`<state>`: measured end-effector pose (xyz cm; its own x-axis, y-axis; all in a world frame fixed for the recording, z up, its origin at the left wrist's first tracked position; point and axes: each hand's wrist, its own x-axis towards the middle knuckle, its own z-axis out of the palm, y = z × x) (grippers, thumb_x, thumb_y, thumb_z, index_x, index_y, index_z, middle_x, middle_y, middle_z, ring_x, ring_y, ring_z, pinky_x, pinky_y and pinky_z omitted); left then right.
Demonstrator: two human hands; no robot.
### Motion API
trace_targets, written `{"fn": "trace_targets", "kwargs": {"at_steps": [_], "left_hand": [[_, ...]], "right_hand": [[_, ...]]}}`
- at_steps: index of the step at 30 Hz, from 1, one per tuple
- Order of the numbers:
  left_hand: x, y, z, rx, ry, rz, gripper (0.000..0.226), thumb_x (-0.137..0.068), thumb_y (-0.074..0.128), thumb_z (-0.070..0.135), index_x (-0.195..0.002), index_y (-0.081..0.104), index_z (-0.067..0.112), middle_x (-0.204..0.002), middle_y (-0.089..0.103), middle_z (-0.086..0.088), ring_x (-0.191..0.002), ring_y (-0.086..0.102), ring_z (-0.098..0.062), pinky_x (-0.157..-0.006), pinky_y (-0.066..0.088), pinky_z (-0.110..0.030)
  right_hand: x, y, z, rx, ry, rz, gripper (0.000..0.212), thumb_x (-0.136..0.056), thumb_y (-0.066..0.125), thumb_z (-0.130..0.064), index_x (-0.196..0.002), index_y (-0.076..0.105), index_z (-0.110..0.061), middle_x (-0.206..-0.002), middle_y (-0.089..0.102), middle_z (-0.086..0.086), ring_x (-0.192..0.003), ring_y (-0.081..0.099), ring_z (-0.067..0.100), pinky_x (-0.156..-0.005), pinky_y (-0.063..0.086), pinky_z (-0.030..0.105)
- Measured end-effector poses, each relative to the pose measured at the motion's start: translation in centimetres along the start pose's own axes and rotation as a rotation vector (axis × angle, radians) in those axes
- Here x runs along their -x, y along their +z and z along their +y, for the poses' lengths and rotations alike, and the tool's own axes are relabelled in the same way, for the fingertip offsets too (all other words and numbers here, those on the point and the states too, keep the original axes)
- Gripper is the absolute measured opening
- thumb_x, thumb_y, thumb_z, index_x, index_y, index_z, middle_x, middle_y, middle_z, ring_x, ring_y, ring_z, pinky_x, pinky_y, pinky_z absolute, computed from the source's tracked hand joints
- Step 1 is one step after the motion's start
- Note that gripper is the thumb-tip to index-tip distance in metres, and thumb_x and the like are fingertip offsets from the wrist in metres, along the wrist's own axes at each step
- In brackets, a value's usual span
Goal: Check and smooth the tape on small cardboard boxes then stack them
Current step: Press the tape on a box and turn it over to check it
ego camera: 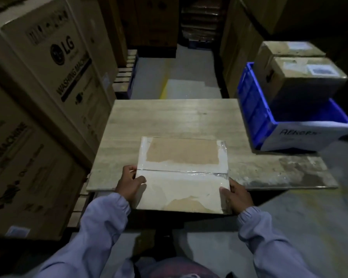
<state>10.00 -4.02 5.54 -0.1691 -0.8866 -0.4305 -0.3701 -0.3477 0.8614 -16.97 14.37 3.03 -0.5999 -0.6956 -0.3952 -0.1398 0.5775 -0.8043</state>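
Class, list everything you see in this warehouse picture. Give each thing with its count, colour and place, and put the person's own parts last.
taped box: 1, brown with whitish patches, at the table's near edge
clear tape: shiny strips, along that box's middle seam and sides
table: 1, pale wood, centre
crate: 1, blue with a white handwritten label, right of the table
labelled boxes: 2, brown, in the crate, one behind the other
washing machine cartons: at least 2, brown, stacked at left
floor: grey, with a yellow line beyond the table
left hand: grips the taped box's left edge
right hand: grips its right edge
sleeves: 2, pale lilac, bottom
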Motion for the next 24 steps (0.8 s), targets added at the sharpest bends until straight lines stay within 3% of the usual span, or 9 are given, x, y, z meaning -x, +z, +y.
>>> {"fn": "trace_targets", "kwargs": {"at_steps": [7, 11, 13, 15, 21, 24], "left_hand": [[-7.9, 1.7, 3.2, 0.057, -0.008, -0.054, 0.05, -0.052, 0.06, 0.018, -0.101, 0.049, 0.021, -0.093, 0.064, 0.001, -0.079, 0.059, -0.011, -0.07, 0.045, -0.026], [-10.2, 3.2, 4.8, 0.189, -0.023, -0.034, 0.04, -0.061, 0.062, 0.007, -0.097, 0.051, 0.02, -0.087, 0.064, -0.003, -0.07, 0.057, -0.014, -0.06, 0.048, -0.022], [-11.1, 3.6, 4.9, 0.222, -0.029, -0.029, 0.041, -0.056, 0.058, 0.01, -0.096, 0.053, 0.021, -0.09, 0.066, -0.007, -0.071, 0.059, -0.018, -0.067, 0.047, -0.03], [-12.6, 4.0, 5.3, 0.201, -0.027, -0.037, 0.045, -0.054, 0.056, 0.013, -0.097, 0.053, 0.024, -0.091, 0.067, -0.001, -0.075, 0.059, -0.016, -0.073, 0.046, -0.033], [-14.9, 6.0, 6.5, 0.161, -0.051, -0.009, 0.05, -0.059, 0.057, 0.01, -0.108, 0.051, 0.019, -0.095, 0.066, 0.001, -0.08, 0.062, -0.014, -0.076, 0.049, -0.032], [-15.7, 6.9, 6.3, 0.072, -0.035, 0.006, 0.043, -0.081, 0.052, -0.008, -0.115, 0.049, 0.018, -0.106, 0.065, 0.0, -0.095, 0.062, -0.017, -0.083, 0.05, -0.032]], "right_hand": [[-7.2, -0.7, -4.1, 0.094, 0.036, 0.053, 0.03, -0.089, 0.063, -0.015, -0.117, 0.065, -0.024, -0.099, 0.067, 0.001, -0.096, 0.062, 0.024, -0.081, 0.044, 0.028], [-10.4, -0.8, -5.2, 0.119, 0.06, 0.07, 0.017, -0.088, 0.063, -0.013, -0.098, 0.065, -0.027, -0.086, 0.072, 0.004, -0.073, 0.065, 0.021, -0.063, 0.046, 0.026], [-11.5, -0.9, -5.4, 0.125, 0.08, 0.073, 0.014, -0.089, 0.062, -0.013, -0.097, 0.066, -0.024, -0.07, 0.069, 0.001, -0.059, 0.062, 0.018, -0.056, 0.047, 0.026], [-13.4, -1.1, -5.6, 0.137, 0.08, 0.071, 0.014, -0.088, 0.063, -0.015, -0.099, 0.068, -0.021, -0.064, 0.067, -0.003, -0.058, 0.061, 0.018, -0.059, 0.05, 0.028], [-18.4, -2.1, -6.6, 0.147, 0.092, 0.001, 0.027, -0.09, 0.061, -0.022, -0.116, 0.065, -0.025, -0.089, 0.071, 0.006, -0.081, 0.065, 0.029, -0.078, 0.054, 0.04], [-20.1, -3.1, -7.3, 0.15, 0.055, -0.034, 0.033, -0.093, 0.058, -0.02, -0.126, 0.06, -0.024, -0.104, 0.065, 0.004, -0.092, 0.058, 0.023, -0.081, 0.043, 0.03]]}}
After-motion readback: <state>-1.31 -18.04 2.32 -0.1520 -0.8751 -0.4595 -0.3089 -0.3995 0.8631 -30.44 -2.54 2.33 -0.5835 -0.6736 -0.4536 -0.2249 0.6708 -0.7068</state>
